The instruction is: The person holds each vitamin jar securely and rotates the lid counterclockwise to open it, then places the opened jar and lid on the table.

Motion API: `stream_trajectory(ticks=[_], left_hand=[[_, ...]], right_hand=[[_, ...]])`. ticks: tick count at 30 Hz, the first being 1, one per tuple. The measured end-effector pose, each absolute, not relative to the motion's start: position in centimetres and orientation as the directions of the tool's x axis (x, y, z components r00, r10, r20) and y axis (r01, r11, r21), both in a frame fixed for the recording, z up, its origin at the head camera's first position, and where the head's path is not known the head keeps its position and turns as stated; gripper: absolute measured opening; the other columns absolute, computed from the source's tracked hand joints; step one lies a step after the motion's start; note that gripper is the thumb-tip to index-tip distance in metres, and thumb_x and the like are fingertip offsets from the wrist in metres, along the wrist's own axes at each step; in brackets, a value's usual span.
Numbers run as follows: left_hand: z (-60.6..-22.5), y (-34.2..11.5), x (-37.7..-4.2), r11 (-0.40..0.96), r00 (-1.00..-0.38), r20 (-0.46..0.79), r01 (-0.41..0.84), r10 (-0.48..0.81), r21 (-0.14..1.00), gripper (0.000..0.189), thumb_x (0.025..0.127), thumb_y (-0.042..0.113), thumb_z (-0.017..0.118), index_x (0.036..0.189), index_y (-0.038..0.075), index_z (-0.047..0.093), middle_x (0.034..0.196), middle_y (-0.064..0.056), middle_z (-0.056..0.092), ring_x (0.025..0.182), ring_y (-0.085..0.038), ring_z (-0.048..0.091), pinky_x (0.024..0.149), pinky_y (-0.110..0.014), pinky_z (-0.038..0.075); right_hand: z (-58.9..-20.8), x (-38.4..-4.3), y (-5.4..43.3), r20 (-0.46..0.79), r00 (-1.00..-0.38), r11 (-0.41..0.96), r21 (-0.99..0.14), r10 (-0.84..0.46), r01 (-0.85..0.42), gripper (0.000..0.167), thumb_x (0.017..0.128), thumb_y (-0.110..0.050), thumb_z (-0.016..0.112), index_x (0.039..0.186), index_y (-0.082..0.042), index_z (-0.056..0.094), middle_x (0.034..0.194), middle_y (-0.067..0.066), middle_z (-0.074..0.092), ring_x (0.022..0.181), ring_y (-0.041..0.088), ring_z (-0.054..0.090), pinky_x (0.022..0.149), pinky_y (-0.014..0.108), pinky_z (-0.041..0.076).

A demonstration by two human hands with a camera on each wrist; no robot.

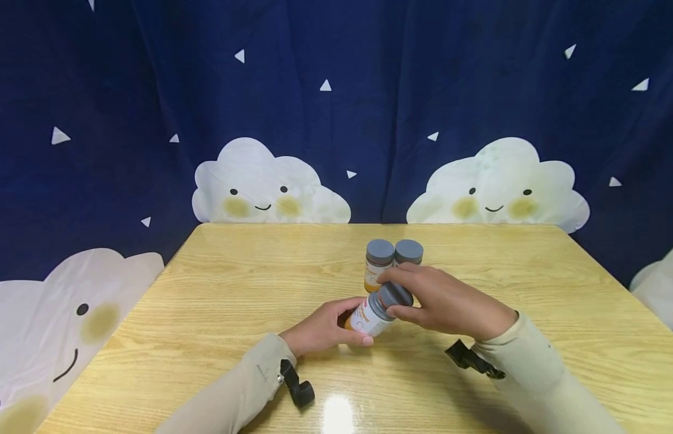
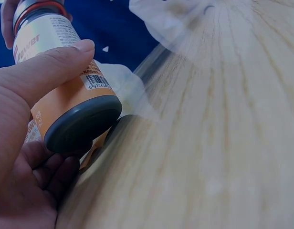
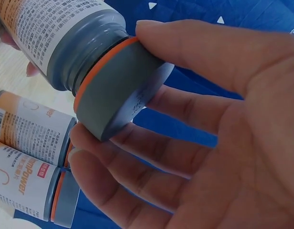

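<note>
A supplement bottle point(image 1: 367, 317) with a white and orange label is tilted above the table, its capped end up to the right. My left hand point(image 1: 328, 328) grips its body, the thumb across the label in the left wrist view. My right hand point(image 1: 442, 298) holds the grey cap point(image 3: 120, 86) between thumb and fingers. An orange ring runs round the cap's lower edge, and the bottle's grey neck shows below it in the right wrist view. The bottle's dark base point(image 2: 85, 124) faces the left wrist camera.
Two similar capped bottles, a left one point(image 1: 379, 265) and a right one point(image 1: 409, 251), stand upright side by side just behind my hands. The right one is partly hidden by my right hand. The wooden table point(image 1: 249, 271) ends at a dark blue curtain point(image 1: 363, 108) with clouds.
</note>
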State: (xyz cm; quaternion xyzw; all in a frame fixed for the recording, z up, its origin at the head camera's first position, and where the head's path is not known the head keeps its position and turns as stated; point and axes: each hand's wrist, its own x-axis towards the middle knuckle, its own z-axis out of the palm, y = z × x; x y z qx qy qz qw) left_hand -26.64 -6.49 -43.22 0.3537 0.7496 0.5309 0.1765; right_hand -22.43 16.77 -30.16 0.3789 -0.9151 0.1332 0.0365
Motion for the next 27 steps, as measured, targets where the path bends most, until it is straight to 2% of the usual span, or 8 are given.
stream_trajectory(ticks=[13,19,23,27], left_hand=[[-43.14,-6.55,-26.83,0.166,-0.679,0.115,0.334,0.725,0.928,0.052,0.086,0.023,0.075,0.132,0.032,0.053,0.113,0.003,0.062,0.101,-0.015,0.059,0.086,-0.031,0.050],[-43.30,-6.58,-26.79,0.161,-0.681,0.105,0.316,0.725,0.935,0.053,0.085,0.023,0.075,0.132,0.030,0.053,0.114,0.003,0.062,0.102,-0.015,0.060,0.087,-0.031,0.050],[-43.31,-6.60,-26.85,0.161,-0.682,0.103,0.312,0.724,0.936,0.053,0.086,0.024,0.075,0.133,0.031,0.052,0.116,0.003,0.062,0.103,-0.016,0.059,0.088,-0.031,0.049],[-43.33,-6.55,-26.87,0.164,-0.684,0.102,0.314,0.723,0.935,0.055,0.086,0.024,0.075,0.134,0.032,0.051,0.118,0.003,0.061,0.104,-0.016,0.059,0.089,-0.031,0.049]], right_hand=[[-29.91,-22.50,17.06,0.181,-0.701,0.661,-0.238,-0.690,-0.712,0.033,0.086,-0.026,0.074,0.115,-0.015,0.061,0.106,-0.006,0.061,0.089,0.009,0.056,0.076,0.032,0.050],[-29.75,-22.45,17.30,0.189,-0.703,0.664,-0.236,-0.685,-0.710,0.036,0.086,-0.026,0.073,0.118,-0.014,0.061,0.107,-0.002,0.062,0.088,0.009,0.057,0.074,0.030,0.050],[-29.46,-22.33,17.49,0.184,-0.707,0.662,-0.254,-0.683,-0.705,0.037,0.087,-0.024,0.072,0.121,-0.018,0.061,0.106,-0.001,0.060,0.081,0.011,0.054,0.067,0.027,0.048],[-29.24,-22.21,17.65,0.184,-0.704,0.657,-0.259,-0.686,-0.708,0.033,0.087,-0.023,0.073,0.118,-0.021,0.062,0.103,-0.002,0.059,0.075,0.011,0.052,0.062,0.024,0.045]])
